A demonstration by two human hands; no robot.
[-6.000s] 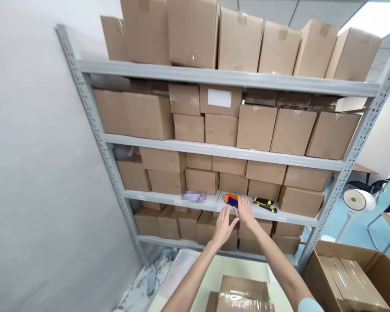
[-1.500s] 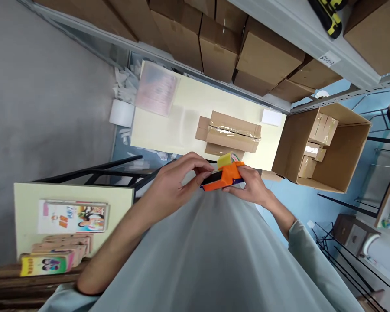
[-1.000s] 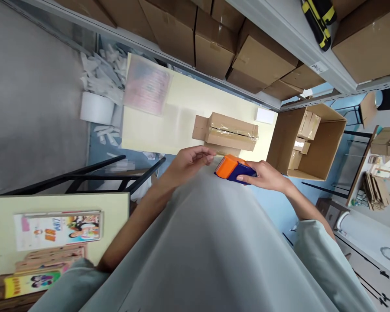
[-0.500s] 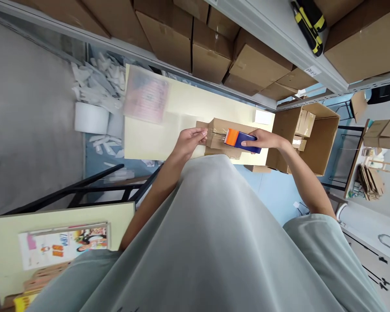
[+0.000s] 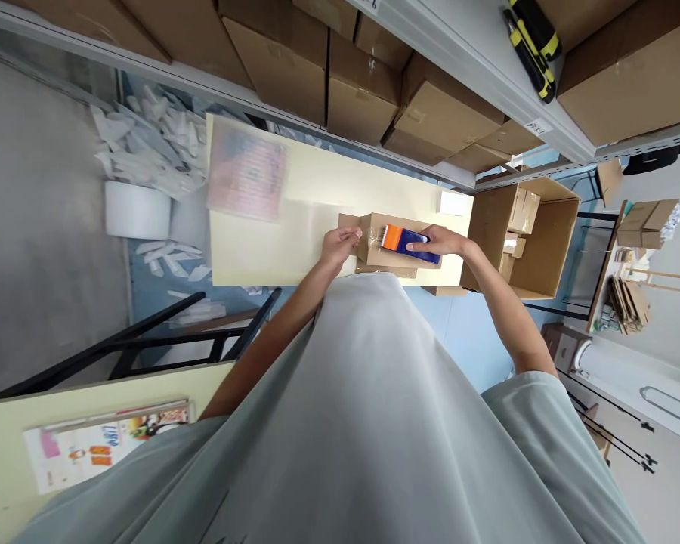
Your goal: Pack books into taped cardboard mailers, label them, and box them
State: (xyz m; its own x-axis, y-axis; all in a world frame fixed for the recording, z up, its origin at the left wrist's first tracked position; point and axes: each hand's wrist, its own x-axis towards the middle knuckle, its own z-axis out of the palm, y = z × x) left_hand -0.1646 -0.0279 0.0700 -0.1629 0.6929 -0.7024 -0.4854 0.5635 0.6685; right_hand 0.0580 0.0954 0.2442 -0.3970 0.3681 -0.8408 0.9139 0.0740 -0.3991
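Note:
My right hand (image 5: 439, 240) is wrapped round a blue tape dispenser (image 5: 416, 245) with an orange front end. The dispenser lies slanted over the top of a small cardboard box (image 5: 400, 221), its orange end pointing left. Shiny tape shows on the box near its left end. My left hand (image 5: 340, 245) is closed in a pinch at that end, beside a cardboard flap (image 5: 348, 220); what is between the fingertips is too small to make out. Another flat cardboard piece (image 5: 388, 270) shows under the near side of the box.
The pale yellow table (image 5: 306, 249) carries a plastic-covered sheet (image 5: 246, 170) and a white slip (image 5: 454, 202). A large open carton (image 5: 549, 245) holding smaller boxes stands at the right end. Behind, a shelf holds cartons (image 5: 363, 98) and yellow-black utility knives (image 5: 533, 53).
The tape dispenser has shifted slightly away from my body, more over the middle of the box. My left hand stays pinched at the box's left end. The camera view has shifted a little.

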